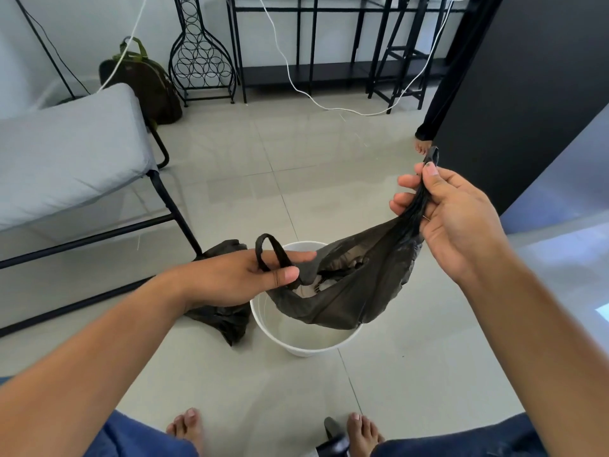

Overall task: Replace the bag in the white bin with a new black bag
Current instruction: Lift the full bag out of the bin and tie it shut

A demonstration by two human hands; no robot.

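Both hands, left hand [244,278] and right hand [451,219], grip a handle each, stretching the black bag [346,291] over my white bin [296,347].

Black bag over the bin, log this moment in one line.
left hand: grips handle | right hand: grips handle | black bag: above white bin

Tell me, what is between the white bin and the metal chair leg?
In the head view, a crumpled black bag lies on the floor there, touching the white bin and reaching toward the chair leg.
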